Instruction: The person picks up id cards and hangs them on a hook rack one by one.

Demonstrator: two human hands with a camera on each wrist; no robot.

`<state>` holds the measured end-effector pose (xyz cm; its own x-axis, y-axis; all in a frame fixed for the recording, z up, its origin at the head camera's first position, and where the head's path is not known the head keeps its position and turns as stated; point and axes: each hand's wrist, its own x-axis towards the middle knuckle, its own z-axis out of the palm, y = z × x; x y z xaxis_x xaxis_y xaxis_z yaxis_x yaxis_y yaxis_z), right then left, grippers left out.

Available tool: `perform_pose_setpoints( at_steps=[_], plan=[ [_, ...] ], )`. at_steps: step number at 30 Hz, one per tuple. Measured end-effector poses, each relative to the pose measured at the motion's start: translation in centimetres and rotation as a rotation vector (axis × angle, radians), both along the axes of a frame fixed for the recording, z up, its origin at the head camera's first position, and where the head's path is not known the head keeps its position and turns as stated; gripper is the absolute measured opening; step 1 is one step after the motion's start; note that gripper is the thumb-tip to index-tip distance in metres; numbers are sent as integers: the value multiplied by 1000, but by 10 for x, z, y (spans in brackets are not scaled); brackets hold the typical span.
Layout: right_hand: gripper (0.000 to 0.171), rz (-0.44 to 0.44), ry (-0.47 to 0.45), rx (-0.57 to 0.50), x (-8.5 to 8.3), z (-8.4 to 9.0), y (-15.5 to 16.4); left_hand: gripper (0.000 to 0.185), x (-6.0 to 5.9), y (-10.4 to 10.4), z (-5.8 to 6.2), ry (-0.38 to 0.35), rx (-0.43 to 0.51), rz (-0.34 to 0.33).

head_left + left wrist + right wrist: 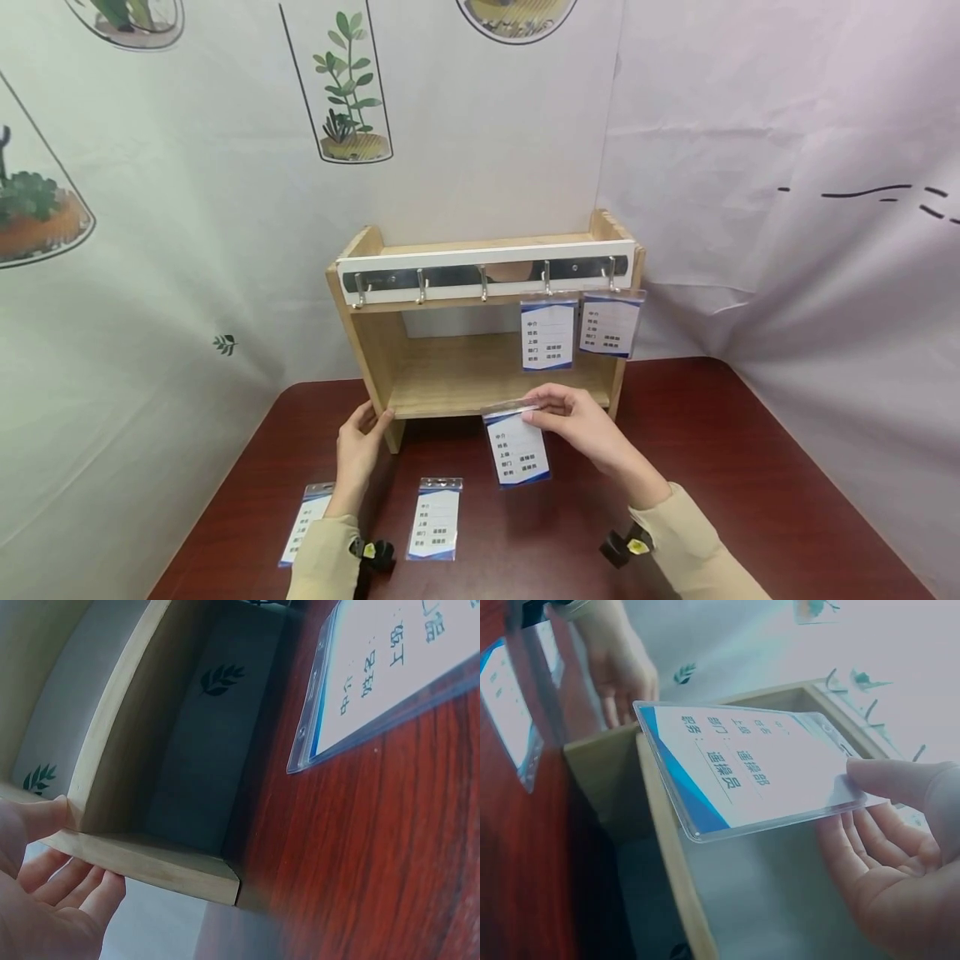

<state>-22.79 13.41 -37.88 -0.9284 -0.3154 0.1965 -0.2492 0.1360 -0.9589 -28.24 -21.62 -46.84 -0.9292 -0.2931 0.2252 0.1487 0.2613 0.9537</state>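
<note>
Head view: two badges (548, 335) hung on the hook rail (487, 275), two (434, 518) flat on the table (750, 467); right hand (581, 421) pinching a fifth badge (517, 446), three hooks free.

Left wrist: left hand (41, 900) steadying the shelf (150, 862), fingers straight.

Right wrist: thumb and fingers (900, 780) clamped on the badge's top edge.

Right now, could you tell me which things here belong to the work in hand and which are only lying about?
In hand: badge pinched by right hand; wooden rack steadied by left hand; two hung badges.
Lying about: two badges on the table; plant-print backdrop.
</note>
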Motion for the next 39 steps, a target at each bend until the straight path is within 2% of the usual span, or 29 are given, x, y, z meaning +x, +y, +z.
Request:
perform_pose_setpoints(
  at_steps=[16, 25, 39],
  plan=[
    [30, -102, 78, -192, 1, 36, -10, 53, 1, 1, 1, -2, 6, -10],
    [30, -110, 115, -254, 3, 48, -22, 51, 1, 0, -2, 11, 14, -15],
    [30, -228, 134, -363, -3, 68, -37, 51, 1, 0, 0, 11, 10, -11]
  ],
)
